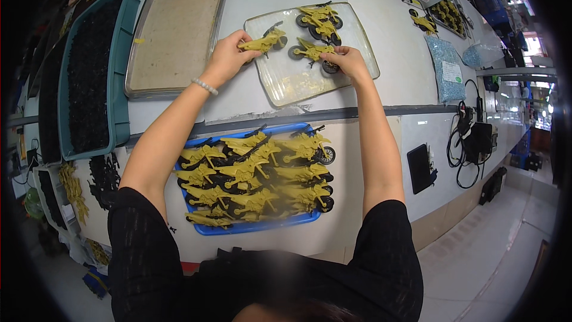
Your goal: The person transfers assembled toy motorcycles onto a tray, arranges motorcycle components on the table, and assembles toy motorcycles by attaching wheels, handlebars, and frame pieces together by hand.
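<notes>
My left hand (229, 55) is closed on a yellow toy motorcycle (265, 42) with black wheels, over the left edge of a pale tray (286, 86). In my right hand (348, 62) the fingers pinch the rear of another yellow toy motorcycle (310, 51), above the same tray. Just beyond it, more yellow toy motorcycles (319, 19) lie close together on the tray's far part. Nearer my body, a blue tray (262, 228) is filled with rows of yellow and black toy motorcycles (250, 170).
Left of the pale tray lies a beige metal-rimmed tray (177, 36). A teal bin (119, 65) full of small black parts stands farther left. On the right are a bag of blue pellets (445, 68), a black tablet-like device (419, 169) and coiled black cables (462, 143).
</notes>
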Tool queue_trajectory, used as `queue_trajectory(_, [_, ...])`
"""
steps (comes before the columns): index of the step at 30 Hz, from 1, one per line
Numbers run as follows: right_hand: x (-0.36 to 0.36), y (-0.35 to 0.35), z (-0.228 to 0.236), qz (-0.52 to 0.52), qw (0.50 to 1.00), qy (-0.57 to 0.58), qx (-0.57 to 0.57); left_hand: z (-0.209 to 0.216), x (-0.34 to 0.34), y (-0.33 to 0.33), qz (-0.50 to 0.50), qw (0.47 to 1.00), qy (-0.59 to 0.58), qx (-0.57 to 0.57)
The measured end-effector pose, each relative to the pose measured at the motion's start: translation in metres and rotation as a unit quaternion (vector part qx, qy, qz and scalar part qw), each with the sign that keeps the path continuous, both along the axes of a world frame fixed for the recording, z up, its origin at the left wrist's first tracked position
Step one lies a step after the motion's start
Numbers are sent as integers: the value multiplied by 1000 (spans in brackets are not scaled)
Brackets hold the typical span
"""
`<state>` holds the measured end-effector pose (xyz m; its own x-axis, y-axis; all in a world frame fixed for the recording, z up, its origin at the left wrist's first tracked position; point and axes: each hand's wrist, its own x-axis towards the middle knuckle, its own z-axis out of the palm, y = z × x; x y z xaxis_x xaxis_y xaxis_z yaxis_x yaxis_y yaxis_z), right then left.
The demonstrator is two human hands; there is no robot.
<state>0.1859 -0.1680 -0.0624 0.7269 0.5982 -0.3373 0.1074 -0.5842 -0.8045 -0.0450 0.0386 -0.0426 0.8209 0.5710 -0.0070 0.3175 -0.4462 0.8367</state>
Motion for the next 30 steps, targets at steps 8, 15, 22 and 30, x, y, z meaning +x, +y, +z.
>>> queue_trajectory(8, [-24, -32, 15, -63, 928, 365, 48, 53, -87, -50, -63, 993, -74, 71])
queue_trajectory(15, [-60, -60, 51, 30, 940, 325, 100, 91, -134, -74, -194, 827, -253, 463])
queue_trajectory(22, [-131, -101, 112, 219, 797, -496, 265, 113, -166, -87, -203, 796, -262, 506])
queue_trajectory(30, [-174, -138, 143, 191, 773, -530, 292, 131, -202, -104, -193, 870, -215, 399])
